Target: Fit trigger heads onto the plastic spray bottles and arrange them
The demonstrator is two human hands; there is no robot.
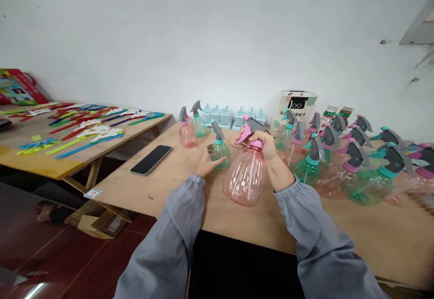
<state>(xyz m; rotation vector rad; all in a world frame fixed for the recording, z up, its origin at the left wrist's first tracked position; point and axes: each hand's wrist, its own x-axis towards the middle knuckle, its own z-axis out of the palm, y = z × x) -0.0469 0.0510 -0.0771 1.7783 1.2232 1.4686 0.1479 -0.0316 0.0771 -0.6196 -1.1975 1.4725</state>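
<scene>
My right hand (pixel 267 144) gripped the pink bottle (pixel 244 180) by its neck, spray head (pixel 255 125) already on; my left hand (pixel 205 163), spread, perhaps touched the green bottle (pixel 222 155). Two finished-looking bottles (pixel 188 136) stood beyond on the surface (pixel 135 195), a larger group (pixel 307 170) rightward.

Right grip (pixel 266 144) closed at the neck of a pink spray bottle (pixel 244 179). Left grip (pixel 205 165) curved beside a green spray bottle (pixel 221 150) standing on the desk (pixel 179 179); contact not determinable. Dark phone (pixel 151 160) lies flat at left. Further spray bottles (pixel 369 186), pink and green, stand grouped at right.
</scene>
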